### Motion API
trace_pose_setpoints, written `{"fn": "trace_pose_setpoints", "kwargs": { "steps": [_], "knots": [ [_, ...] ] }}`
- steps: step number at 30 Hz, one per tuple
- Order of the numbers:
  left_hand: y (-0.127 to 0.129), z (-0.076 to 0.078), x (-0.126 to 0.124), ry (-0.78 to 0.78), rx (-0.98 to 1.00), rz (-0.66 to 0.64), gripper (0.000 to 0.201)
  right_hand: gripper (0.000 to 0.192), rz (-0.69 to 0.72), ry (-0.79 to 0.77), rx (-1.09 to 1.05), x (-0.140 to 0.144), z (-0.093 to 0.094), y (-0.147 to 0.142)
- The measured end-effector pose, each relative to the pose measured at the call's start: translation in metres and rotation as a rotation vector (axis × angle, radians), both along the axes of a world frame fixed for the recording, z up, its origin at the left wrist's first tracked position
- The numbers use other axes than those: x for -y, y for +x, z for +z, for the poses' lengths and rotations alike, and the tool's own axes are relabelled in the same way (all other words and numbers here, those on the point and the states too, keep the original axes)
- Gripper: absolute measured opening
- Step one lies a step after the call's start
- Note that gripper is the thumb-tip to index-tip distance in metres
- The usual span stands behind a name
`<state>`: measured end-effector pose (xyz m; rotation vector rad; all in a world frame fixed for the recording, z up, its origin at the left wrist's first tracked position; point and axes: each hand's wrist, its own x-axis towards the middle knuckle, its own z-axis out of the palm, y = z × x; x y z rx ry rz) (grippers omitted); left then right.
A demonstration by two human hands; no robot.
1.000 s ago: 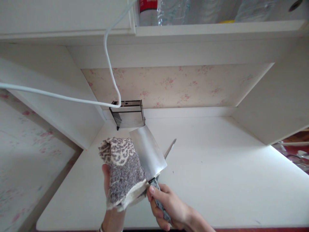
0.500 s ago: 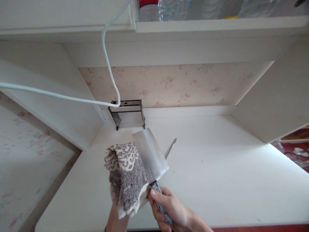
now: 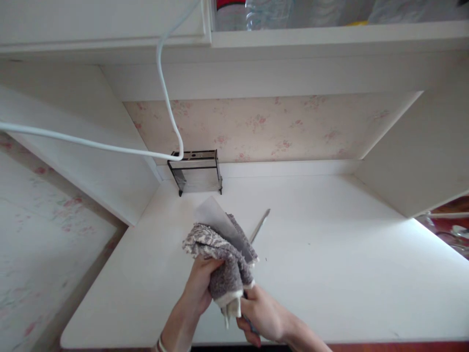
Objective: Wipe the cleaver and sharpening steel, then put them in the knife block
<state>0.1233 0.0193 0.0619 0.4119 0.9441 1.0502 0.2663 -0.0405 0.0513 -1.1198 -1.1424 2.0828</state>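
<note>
A: Head view, near middle first. What are the hands doing?

B: The left hand (image 3: 200,288) is clenched around a grey patterned cloth (image 3: 220,254), fingers buried in its folds. The cloth is wrapped over the near part of a cleaver (image 3: 216,220), whose broad pale blade sticks out toward the far left. The right hand (image 3: 262,313) sits just right of the cloth's hanging end, fingers curled about the cleaver's handle, though the cloth and the hand hide nearly all of that handle.

A: So the cleaver is up off the surface?

B: It looks held above the white counter (image 3: 330,254), near its front edge and left of centre. I cannot tell whether the blade tip touches anything.

A: What else lies around them?

B: A smaller knife (image 3: 261,224) lies flat on the counter just right of the cloth, point aimed far right; its near end is covered by the cloth. At the far left corner, against the flowered back wall (image 3: 278,127), stands a dark, clear-walled knife rack (image 3: 196,170). A white cable (image 3: 164,93) drops from above and bends to the rack's top left corner, with another stretch running off to the left edge.

A: Anything higher up?

B: A shelf (image 3: 330,36) crosses the top, and clear plastic bottles (image 3: 271,7) stand on it, one with a red label, all cut off by the frame. White cabinet panels close in both sides.
</note>
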Motion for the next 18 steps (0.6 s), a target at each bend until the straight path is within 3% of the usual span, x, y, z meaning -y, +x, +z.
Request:
{"fn": "trace_pose_setpoints", "kwargs": {
  "steps": [6, 18],
  "knots": [
    [0.010, 0.006, 0.000, 0.017, 0.005, 0.046, 0.028, 0.015, -0.016, -0.019, 0.035, 0.005, 0.000, -0.002],
    [-0.005, 0.007, -0.021, 0.050, 0.025, 0.160, 0.022, 0.020, 0.027, -0.057, 0.197, 0.020, -0.005, -0.002]
  ]
}}
